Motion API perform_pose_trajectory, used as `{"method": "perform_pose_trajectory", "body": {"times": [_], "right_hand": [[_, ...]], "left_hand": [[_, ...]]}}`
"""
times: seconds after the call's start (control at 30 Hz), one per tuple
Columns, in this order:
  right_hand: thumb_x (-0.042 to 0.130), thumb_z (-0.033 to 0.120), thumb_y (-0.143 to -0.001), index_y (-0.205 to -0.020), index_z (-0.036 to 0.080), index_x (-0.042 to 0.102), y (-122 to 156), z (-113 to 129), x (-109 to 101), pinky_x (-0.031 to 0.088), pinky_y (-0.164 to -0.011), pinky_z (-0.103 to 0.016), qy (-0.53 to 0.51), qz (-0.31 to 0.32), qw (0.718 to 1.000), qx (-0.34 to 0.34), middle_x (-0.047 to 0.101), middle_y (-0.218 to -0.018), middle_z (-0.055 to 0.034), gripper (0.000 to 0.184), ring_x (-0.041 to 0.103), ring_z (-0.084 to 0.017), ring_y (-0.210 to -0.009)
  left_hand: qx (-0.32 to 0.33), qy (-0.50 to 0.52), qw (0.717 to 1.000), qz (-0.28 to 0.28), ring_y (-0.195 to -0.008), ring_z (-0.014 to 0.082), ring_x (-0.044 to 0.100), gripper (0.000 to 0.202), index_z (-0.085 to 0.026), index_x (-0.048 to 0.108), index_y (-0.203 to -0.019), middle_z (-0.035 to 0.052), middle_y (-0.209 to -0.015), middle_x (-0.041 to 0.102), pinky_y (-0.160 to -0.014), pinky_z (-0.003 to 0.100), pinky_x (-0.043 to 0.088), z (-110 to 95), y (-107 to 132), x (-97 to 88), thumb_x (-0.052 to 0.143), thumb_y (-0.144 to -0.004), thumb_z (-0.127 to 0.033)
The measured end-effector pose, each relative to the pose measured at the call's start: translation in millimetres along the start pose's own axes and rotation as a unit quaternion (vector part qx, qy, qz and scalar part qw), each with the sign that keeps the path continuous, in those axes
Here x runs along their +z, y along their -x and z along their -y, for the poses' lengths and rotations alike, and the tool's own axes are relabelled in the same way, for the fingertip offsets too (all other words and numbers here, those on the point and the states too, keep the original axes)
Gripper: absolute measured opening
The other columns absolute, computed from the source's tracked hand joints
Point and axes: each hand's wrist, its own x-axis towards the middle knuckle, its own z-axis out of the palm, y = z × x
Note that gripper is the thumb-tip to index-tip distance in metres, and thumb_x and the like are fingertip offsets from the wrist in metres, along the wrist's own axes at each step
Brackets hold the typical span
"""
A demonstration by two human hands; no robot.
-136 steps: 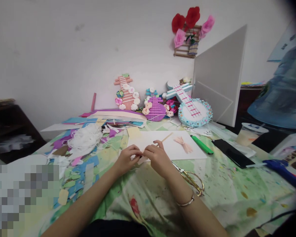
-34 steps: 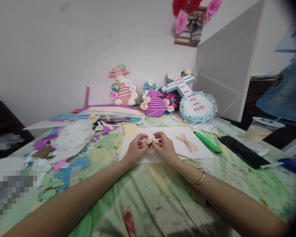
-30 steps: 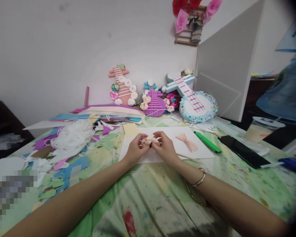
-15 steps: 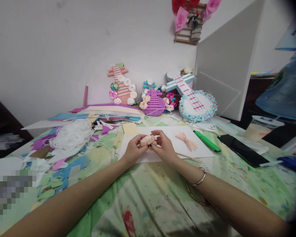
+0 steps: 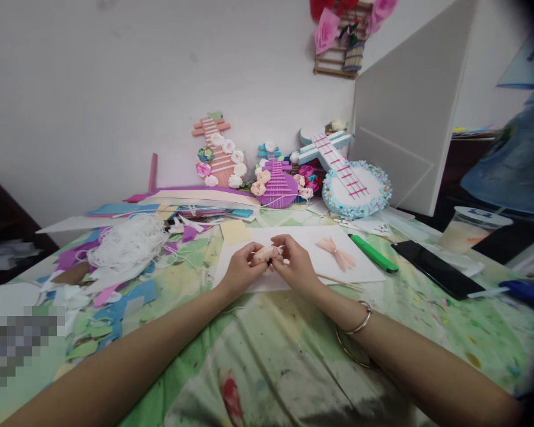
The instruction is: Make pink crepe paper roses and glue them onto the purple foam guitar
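Observation:
A small pale-pink paper flower (image 5: 264, 254) is pinched between the fingertips of both hands, just above a white sheet of paper (image 5: 293, 237). My left hand (image 5: 242, 267) grips its left side, and my right hand (image 5: 294, 261) holds the right side with thumb and forefinger. The fingers cover part of the flower. On the sheet to the right lies a peach paper bundle (image 5: 337, 254), gathered at its middle. Thin wooden sticks (image 5: 340, 281) rest at the sheet's lower edge, partly behind my right hand. A yellow paper square (image 5: 235, 232) overlaps the upper left corner.
A green utility knife (image 5: 374, 254) and a black phone (image 5: 436, 270) lie to the right, near a lidded cup (image 5: 474, 228). White string (image 5: 127, 243) and paper scraps cover the left. Decorated paper instruments (image 5: 356, 190) lean against the wall. A blue-handled tool (image 5: 527, 296) sits far right.
Both hands stay in nearly the same place. The flower has turned slightly between the fingertips, and the fingers have shifted a little around it.

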Motion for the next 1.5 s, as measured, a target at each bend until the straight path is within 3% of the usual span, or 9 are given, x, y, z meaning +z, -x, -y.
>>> {"method": "perform_pose_trajectory", "body": {"times": [0.27,0.5,0.77,0.87,0.93,1.0,1.2,1.37,1.5], "right_hand": [[0.050,0.007,-0.068,-0.107,0.018,0.052,0.9,1.7,-4.1,0.050,-0.079,-0.032,-0.034,0.003,0.998,-0.060,0.060,-0.101,-0.0057,0.041,0.058,-0.016,-0.090],[0.040,-0.003,-0.058,-0.104,0.020,0.055,0.7,0.7,-10.6,0.051,-0.078,-0.032,-0.035,0.026,0.991,-0.127,0.060,-0.104,-0.0059,0.054,0.058,-0.017,-0.092],[0.051,0.008,-0.074,-0.097,0.018,0.058,-1.4,3.4,-12.9,0.050,-0.074,-0.028,-0.059,0.009,0.996,-0.068,0.063,-0.093,-0.0043,0.026,0.060,-0.012,-0.078],[0.050,0.009,-0.077,-0.095,0.017,0.058,-7.4,0.5,-24.7,0.047,-0.072,-0.026,0.032,0.033,0.998,-0.039,0.064,-0.087,-0.0038,0.022,0.059,-0.013,-0.077],[0.052,0.010,-0.075,-0.094,0.016,0.059,-12.3,-4.2,-38.4,0.044,-0.072,-0.027,0.187,0.085,0.979,0.013,0.065,-0.086,-0.0055,0.021,0.058,-0.015,-0.079],[0.061,0.023,-0.073,-0.098,0.015,0.060,-15.6,-9.5,-54.1,0.041,-0.071,-0.029,0.338,0.185,0.917,0.104,0.065,-0.095,-0.0102,0.027,0.058,-0.021,-0.088],[0.063,0.018,-0.067,-0.072,0.015,0.064,-14.5,-11.8,-80.1,0.036,-0.062,-0.026,0.358,0.266,0.883,0.144,0.068,-0.080,-0.0103,0.006,0.059,-0.021,-0.075],[0.049,0.019,-0.078,-0.077,0.016,0.058,-13.5,-1.8,-76.7,0.034,-0.059,-0.025,0.338,0.270,0.892,0.129,0.067,-0.075,-0.0083,0.009,0.058,-0.017,-0.069],[0.036,0.016,-0.085,-0.093,0.020,0.049,-14.0,1.5,-74.1,0.037,-0.057,-0.021,0.187,0.235,0.949,0.098,0.063,-0.066,0.0014,0.016,0.055,-0.011,-0.057]], "left_hand": [[0.051,0.018,0.999,-0.004,-0.081,0.0156,0.058,0.018,-0.016,0.058,-0.085,0.0016,-0.084,0.061,-0.074,0.025,0.044,1.4,0.6,-1.2,0.058,-0.068,-0.013],[0.004,0.092,0.996,-0.006,-0.081,0.0158,0.059,0.019,-0.015,0.059,-0.084,0.0034,-0.087,0.063,-0.075,0.027,0.044,1.2,-0.8,-4.7,0.064,-0.066,-0.017],[-0.021,0.139,0.990,-0.002,-0.082,0.0167,0.060,0.020,-0.015,0.060,-0.081,0.0046,-0.091,0.066,-0.077,0.028,0.044,4.9,-1.9,-6.7,0.066,-0.062,-0.015],[-0.032,0.152,0.988,-0.012,-0.077,0.0143,0.059,0.021,-0.015,0.060,-0.080,0.0024,-0.085,0.066,-0.074,0.025,0.043,5.6,-1.9,-6.8,0.065,-0.060,-0.011],[-0.048,0.163,0.985,-0.018,-0.070,0.0117,0.057,0.023,-0.015,0.059,-0.080,-0.0005,-0.077,0.064,-0.068,0.022,0.042,5.9,-1.7,-6.7,0.066,-0.058,-0.011],[-0.064,0.187,0.980,-0.017,-0.066,0.0105,0.055,0.027,-0.015,0.057,-0.080,-0.0028,-0.071,0.060,-0.063,0.021,0.040,6.6,-1.6,-6.7,0.070,-0.057,-0.012],[-0.120,0.288,0.950,0.000,-0.071,0.0153,0.062,0.045,-0.017,0.055,-0.090,0.0006,-0.078,0.065,-0.063,0.023,0.043,4.8,-1.6,-9.6,0.077,-0.051,-0.013],[-0.155,0.348,0.924,0.026,-0.072,0.0154,0.063,0.044,-0.014,0.058,-0.092,0.0064,-0.087,0.068,-0.064,0.023,0.045,-1.9,-2.3,-14.8,0.076,-0.052,-0.011],[-0.174,0.383,0.907,0.020,-0.068,0.0146,0.062,0.032,-0.012,0.063,-0.082,0.0071,-0.080,0.068,-0.061,0.023,0.046,-1.1,-4.3,-21.1,0.068,-0.050,-0.007]]}}
